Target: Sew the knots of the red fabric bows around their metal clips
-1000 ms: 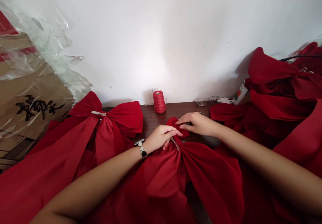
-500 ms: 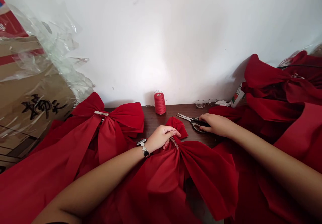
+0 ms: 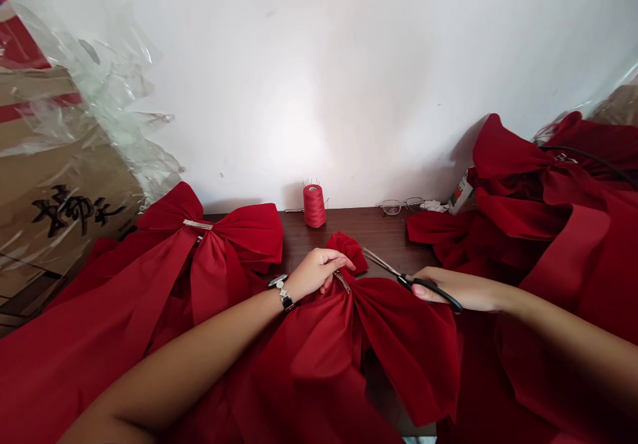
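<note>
A large red fabric bow [image 3: 389, 337] lies in front of me on the dark wooden table [image 3: 349, 228]. My left hand [image 3: 319, 271], with a watch at the wrist, is closed on the bow's gathered middle, where a silver clip shows. My right hand [image 3: 456, 288] grips black-handled scissors [image 3: 399, 274]. Their blades point left and up toward the bow's knot and hover just above the right loop.
Another finished red bow [image 3: 209, 244] lies to the left, and several more pile up at the right [image 3: 543, 198]. A spool of red thread [image 3: 314, 205] and a pair of glasses [image 3: 401, 205] stand by the wall. A plastic-wrapped cardboard box [image 3: 54, 185] stands at the far left.
My right hand left the bow's top, picked the scissors up from the table and drew them back toward me over the bow. My left hand stayed on the knot.
</note>
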Demonstrator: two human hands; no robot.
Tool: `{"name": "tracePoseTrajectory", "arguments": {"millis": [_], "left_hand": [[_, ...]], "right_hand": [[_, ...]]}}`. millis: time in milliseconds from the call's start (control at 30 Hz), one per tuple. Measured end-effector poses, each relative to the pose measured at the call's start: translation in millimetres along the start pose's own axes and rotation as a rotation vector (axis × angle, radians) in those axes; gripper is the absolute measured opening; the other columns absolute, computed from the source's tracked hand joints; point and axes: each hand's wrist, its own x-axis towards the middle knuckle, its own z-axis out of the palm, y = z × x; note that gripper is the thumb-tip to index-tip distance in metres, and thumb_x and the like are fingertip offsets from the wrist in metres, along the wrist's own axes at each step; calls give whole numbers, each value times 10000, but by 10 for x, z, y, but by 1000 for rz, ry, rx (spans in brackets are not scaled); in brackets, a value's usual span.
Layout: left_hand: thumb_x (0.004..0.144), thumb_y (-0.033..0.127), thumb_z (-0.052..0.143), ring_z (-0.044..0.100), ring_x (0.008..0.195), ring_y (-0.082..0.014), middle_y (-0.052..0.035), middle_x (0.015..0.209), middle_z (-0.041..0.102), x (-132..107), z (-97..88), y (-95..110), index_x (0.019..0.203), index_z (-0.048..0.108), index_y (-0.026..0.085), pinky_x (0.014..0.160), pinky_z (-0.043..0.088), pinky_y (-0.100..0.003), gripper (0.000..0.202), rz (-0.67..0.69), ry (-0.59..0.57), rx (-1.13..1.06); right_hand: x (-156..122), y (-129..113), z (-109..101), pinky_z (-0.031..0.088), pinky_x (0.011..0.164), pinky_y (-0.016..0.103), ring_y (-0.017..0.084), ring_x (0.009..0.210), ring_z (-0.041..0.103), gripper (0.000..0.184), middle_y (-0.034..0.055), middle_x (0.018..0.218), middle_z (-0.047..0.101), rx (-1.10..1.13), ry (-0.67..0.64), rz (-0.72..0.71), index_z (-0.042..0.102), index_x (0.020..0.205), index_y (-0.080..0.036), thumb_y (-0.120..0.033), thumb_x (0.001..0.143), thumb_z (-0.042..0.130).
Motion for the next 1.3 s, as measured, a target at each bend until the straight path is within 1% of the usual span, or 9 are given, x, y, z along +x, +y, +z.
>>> {"name": "tracePoseTrajectory", "arguments": {"millis": [100,200,267,433,600,800,967,1167,1300], "left_hand": [[908,444,470,402,313,-61,79,364,432,-3,-2,1,953,699,116,435,287,-173,402,-4,0,-2],[907,456,473,410,321,-62,81,369,434,-4,-6,-6,964,697,123,436,294,-171,405,-6,-6,-3],[906,464,477,416,329,-62,81,374,437,-1,-9,-19,971,696,126,439,301,-169,408,-4,-13,-4],[907,469,475,416,330,-63,77,377,440,8,-16,-42,983,693,116,437,314,-169,422,1,-17,0],[907,445,472,416,328,-64,77,375,440,7,-11,-31,980,694,113,426,312,-165,406,-2,-16,0],[903,442,468,418,321,-64,81,377,436,-4,-3,-16,984,690,109,421,321,-165,409,-4,-9,0],[903,430,464,414,320,-66,79,375,436,-8,-7,-6,987,689,106,412,310,-164,403,-6,-12,-1],[900,431,470,413,324,-66,80,370,431,-17,-6,23,976,692,104,430,313,-169,403,-7,-8,3],[900,441,465,408,323,-68,80,372,425,-24,-5,37,971,700,111,433,306,-176,411,-8,-7,5]], "right_hand": [[84,-85,17,314,454,229,100,525,351,734,-8,592,364,-26,-81,50,400,626,-173,-906,626,439],[181,-153,16,278,454,226,86,499,314,729,-20,553,346,-16,-151,48,349,603,-180,-906,648,406],[241,-173,24,245,448,223,75,474,295,711,-29,522,343,5,-164,42,348,595,-181,-885,676,411],[376,-169,60,191,430,217,60,446,268,693,-37,500,348,70,-148,28,366,575,-178,-857,690,442],[487,-193,88,168,425,216,51,444,231,723,-48,490,320,90,-147,5,348,571,-183,-898,646,421],[560,-243,117,185,431,212,57,456,242,697,-56,498,300,90,-116,-4,320,600,-192,-872,643,470],[608,-174,162,168,450,225,55,463,219,679,-62,489,279,114,-94,-37,339,577,-186,-837,645,522],[610,-78,192,211,493,224,60,509,253,665,-47,526,332,132,-49,-56,361,563,-171,-800,658,553],[517,-96,68,265,493,220,79,502,355,610,-25,539,445,134,-61,-60,457,629,-156,-753,677,577]]}}
